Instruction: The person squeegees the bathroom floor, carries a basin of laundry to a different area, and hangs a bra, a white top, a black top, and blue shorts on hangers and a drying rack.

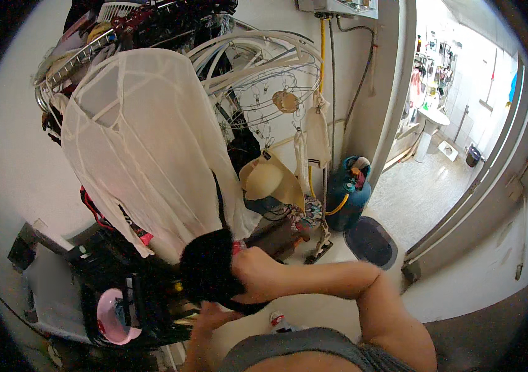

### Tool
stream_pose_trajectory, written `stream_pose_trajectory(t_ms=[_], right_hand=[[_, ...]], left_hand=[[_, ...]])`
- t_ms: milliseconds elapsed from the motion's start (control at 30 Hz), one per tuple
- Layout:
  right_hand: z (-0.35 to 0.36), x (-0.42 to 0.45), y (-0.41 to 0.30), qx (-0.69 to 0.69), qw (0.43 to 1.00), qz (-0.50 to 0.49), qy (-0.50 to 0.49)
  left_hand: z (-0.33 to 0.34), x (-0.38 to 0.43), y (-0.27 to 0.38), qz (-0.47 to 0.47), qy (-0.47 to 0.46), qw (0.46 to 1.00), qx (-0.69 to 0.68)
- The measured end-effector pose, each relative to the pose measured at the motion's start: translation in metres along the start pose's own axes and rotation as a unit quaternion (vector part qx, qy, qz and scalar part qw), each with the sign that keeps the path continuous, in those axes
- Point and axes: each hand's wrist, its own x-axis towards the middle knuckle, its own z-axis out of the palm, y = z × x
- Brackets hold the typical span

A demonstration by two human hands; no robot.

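Observation:
A black cloth item (208, 269), its exact kind unclear, is bunched between my hands just below the hem of a sheer white long-sleeved garment. My right hand (257, 274) grips its right side, the fingers mostly hidden by the cloth. Under its lower edge is my left hand (215, 318), touching the cloth; its fingers are blurred and partly covered. The white garment (152, 139) hangs from the rack in front of me, beside several white hangers (254, 51).
A pink basin (112, 316) lies among dark things at lower left. Beige bras (268, 179) hang at centre. A blue gas cylinder (350, 200) with a yellow hose stands by the doorway, near a dark oval mat (371, 242). Beyond is a bathroom with a washbasin (434, 116).

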Motion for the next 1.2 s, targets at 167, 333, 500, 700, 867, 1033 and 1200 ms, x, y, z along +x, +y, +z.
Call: stream_pose_trajectory(t_ms=[167, 333, 500, 700, 867, 1033, 1200], right_hand=[[-0.064, 0.082, 0.011, 0.008, 0.957, -0.077, -0.28], [-0.253, 0.195, 0.124, -0.529, 0.8, -0.039, 0.281], [-0.325, 0.237, 0.149, -0.524, 0.794, -0.003, 0.309], [-0.351, 0.253, 0.183, -0.602, 0.781, -0.052, 0.157], [-0.375, 0.26, 0.19, -0.562, 0.795, -0.141, 0.178], [-0.435, 0.205, 0.149, -0.547, 0.807, -0.136, 0.179], [-0.393, 0.09, 0.133, -0.166, 0.969, 0.112, 0.147]], left_hand=[[0.027, 0.027, -0.008, -0.096, -0.041, 0.979, -0.173], [0.029, 0.031, -0.039, -0.159, 0.003, 0.96, -0.228], [0.027, 0.006, -0.053, -0.223, 0.13, 0.936, -0.241], [0.049, -0.022, -0.048, -0.26, 0.327, 0.888, -0.195], [0.083, -0.05, -0.032, -0.181, 0.441, 0.879, 0.004], [0.092, -0.009, 0.038, -0.009, 0.432, 0.874, 0.225], [0.073, -0.01, 0.071, -0.238, 0.504, 0.748, -0.361]])
